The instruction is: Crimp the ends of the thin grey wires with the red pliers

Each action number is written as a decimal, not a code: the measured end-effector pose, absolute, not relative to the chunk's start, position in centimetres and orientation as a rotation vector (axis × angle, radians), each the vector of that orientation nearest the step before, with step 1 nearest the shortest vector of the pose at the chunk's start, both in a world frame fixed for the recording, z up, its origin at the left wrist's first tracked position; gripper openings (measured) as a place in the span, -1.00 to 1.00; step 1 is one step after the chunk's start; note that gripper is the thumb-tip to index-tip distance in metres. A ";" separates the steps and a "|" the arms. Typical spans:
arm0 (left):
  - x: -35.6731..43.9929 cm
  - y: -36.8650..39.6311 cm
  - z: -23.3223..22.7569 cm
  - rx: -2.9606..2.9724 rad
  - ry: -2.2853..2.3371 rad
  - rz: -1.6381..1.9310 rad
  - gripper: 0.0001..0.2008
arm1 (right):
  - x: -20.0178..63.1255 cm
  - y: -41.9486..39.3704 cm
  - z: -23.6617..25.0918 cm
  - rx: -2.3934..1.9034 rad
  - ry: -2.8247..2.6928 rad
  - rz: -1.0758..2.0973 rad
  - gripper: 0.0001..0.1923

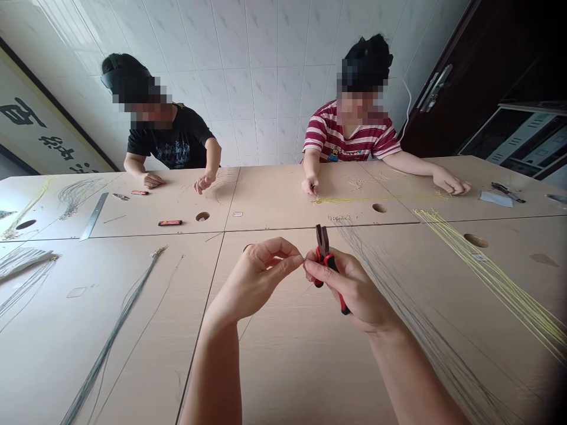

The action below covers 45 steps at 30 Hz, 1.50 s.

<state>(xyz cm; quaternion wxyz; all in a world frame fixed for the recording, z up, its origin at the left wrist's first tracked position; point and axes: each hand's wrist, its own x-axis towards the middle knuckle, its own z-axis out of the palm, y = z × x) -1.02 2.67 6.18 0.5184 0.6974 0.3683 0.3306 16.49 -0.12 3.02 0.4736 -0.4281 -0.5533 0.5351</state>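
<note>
My left hand (261, 280) is closed in a pinch, thumb against forefinger, on a thin cord (246, 329), a strand of which shows below the hand. My right hand (361, 289) holds a pair of pliers (323, 239) with red and black handles, jaws pointing up and away from me. The thumb and forefinger of that hand also pinch at the same spot, so the fingertips of both hands nearly touch. Whatever small part lies between them is mostly hidden. Both hands are above the wooden table (283, 366).
A bundle of grey cords (128, 319) lies to the left, more grey cords (381, 283) to the right. Yellow cords (491, 271) stretch along the far right. Across the table sit two people, near a metal ruler (94, 217), a red-and-black tube (170, 223) and round table holes (476, 240).
</note>
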 end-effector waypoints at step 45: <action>2.5 2.3 4.9 1.832 1.423 0.986 -0.78 | 15.2 -0.7 2.6 -1.255 -1.590 0.287 -0.92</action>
